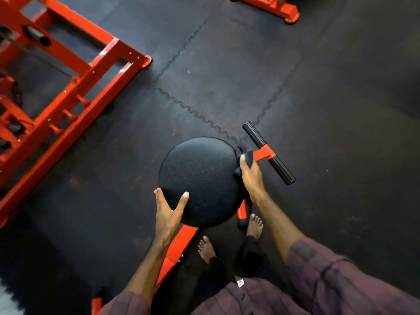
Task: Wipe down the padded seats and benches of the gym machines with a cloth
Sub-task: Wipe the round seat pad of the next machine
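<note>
Wiping: round padded seat (200,178), centre, above the person's feet; dark cloth (244,159) gripped in right hand (251,176) at its right rim; left hand (169,208) splayed flat, steadying the near-left edge. Risk: cloth may snag the red-and-black handle bar (269,153) just beside

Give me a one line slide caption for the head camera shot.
Right hand wipes the round padded seat's edge with a dark cloth while the left hand steadies it.
</note>
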Tool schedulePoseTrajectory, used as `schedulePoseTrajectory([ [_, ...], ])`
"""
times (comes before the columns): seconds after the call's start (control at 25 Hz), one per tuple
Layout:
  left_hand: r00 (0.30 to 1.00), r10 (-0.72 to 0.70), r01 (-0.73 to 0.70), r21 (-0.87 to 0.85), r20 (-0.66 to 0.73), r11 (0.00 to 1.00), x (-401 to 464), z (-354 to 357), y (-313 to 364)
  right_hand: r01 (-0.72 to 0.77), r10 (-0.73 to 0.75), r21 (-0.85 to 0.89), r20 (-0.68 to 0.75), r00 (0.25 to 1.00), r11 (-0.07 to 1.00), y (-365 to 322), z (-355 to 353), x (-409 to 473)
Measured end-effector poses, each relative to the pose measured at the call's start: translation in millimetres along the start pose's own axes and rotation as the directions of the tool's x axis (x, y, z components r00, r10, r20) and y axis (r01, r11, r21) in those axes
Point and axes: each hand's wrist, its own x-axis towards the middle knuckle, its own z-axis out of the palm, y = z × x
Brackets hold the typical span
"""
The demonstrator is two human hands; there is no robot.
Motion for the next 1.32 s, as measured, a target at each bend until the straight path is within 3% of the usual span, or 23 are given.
schedulePoseTrajectory([
  [0.16,0.995,-0.038,0.037,-0.019,-0.088,0.999,-2,13,2,0.21,-0.194,-0.225,0.091,0.977,0.952,1,9,21],
  [0.32,0.989,-0.063,0.06,-0.026,-0.134,0.998,-6,16,16,0.113,-0.092,-0.214,0.107,0.99,0.97,19,-12,-13],
  [0.44,0.981,-0.091,0.1,0.045,-0.172,0.994,-7,21,22,0.101,-0.067,-0.288,0.126,0.99,0.952,-14,11,46],
  [0.6,0.97,-0.099,0.102,0.004,-0.223,0.995,-12,27,26,0.216,-0.149,-0.347,0.21,0.966,0.913,-19,18,64],
  [0.72,0.962,-0.095,0.1,0.007,-0.255,0.995,-10,30,31,0.141,-0.072,-0.335,0.21,0.975,0.931,-17,-4,41],
  [0.96,0.944,-0.077,0.109,0.081,-0.322,0.991,-5,33,30,0.27,-0.075,-0.506,0.371,0.925,0.82,-87,64,79],
  [1.16,0.946,-0.089,0.111,0.054,-0.311,0.992,-2,29,31,0.194,-0.037,-0.51,0.302,0.953,0.838,-90,35,52],
  [1.24,0.946,-0.086,0.113,0.069,-0.311,0.991,2,28,29,0.219,-0.023,-0.571,0.331,0.943,0.791,-101,58,67],
  [1.32,0.948,-0.088,0.113,0.064,-0.304,0.992,3,30,27,0.342,-0.02,-0.645,0.452,0.892,0.683,-115,83,76],
])
